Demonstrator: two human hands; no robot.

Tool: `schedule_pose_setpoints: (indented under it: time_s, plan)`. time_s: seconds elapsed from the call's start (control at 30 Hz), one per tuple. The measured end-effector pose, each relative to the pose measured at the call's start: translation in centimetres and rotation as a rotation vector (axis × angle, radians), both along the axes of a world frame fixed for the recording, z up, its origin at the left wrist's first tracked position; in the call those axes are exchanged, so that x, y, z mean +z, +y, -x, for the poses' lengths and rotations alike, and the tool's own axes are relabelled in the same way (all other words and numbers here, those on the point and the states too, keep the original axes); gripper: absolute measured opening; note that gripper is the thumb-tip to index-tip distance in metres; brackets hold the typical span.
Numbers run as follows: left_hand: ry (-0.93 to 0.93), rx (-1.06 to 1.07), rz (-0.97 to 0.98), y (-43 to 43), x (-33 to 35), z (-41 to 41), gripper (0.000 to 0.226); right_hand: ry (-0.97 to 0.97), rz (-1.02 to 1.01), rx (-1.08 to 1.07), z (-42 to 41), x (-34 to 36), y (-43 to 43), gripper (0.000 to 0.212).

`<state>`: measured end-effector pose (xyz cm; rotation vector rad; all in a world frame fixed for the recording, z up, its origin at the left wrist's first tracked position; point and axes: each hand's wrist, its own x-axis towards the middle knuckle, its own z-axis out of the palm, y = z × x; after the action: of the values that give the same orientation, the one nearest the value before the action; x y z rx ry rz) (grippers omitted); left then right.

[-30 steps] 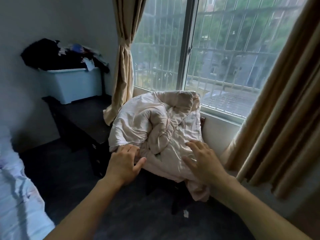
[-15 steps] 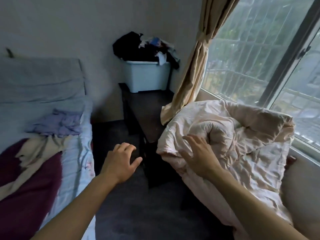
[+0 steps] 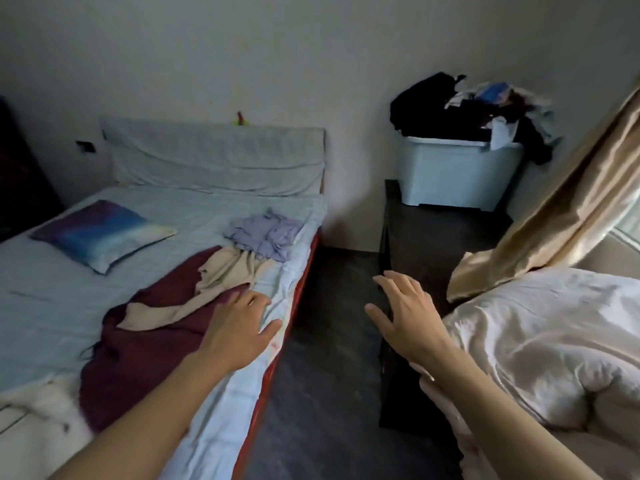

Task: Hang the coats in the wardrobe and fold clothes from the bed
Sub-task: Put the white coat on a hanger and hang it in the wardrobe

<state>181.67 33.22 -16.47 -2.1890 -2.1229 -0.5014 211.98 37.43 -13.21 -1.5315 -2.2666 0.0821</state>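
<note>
A maroon garment (image 3: 145,337) lies spread on the bed (image 3: 52,306), with a cream garment (image 3: 221,271) across it and a crumpled lilac garment (image 3: 266,233) beyond, near the bed's right edge. My left hand (image 3: 239,327) hovers open over the bed's right edge, beside the maroon garment, holding nothing. My right hand (image 3: 405,313) is open in the air over the dark floor between the bed and a pale pink quilt (image 3: 540,341), fingers spread, empty.
A blue and purple pillow (image 3: 100,233) lies on the bed. A dark low cabinet (image 3: 436,237) carries a pale blue tub (image 3: 457,171) heaped with dark clothes (image 3: 450,109). A beige curtain (image 3: 554,209) hangs at right. Dark floor runs between bed and cabinet.
The view has swung left from the window and quilt to the bed. Both hands have come off the quilt; my left hand now reaches over the bed's edge.
</note>
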Motion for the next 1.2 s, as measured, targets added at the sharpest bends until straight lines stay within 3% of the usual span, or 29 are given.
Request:
schedule_pose_setpoints:
  time_s: [0.4, 0.8, 1.2]
  plan:
    - [0.040, 0.351, 0.012, -1.3, -0.5, 8.8, 0.044, 0.036, 0.097, 0.350, 12.1, -1.8, 8.8, 0.064]
    - [-0.102, 0.590, -0.012, 1.9, -4.6, 22.2, 0.045, 0.016, 0.036, 0.625, 30.3, -0.8, 16.8, 0.052]
    - [-0.093, 0.995, 0.145, -4.5, -7.6, 30.9, 0.048, 0.056, 0.210, 1.011, 48.7, -7.3, 18.5, 0.053]
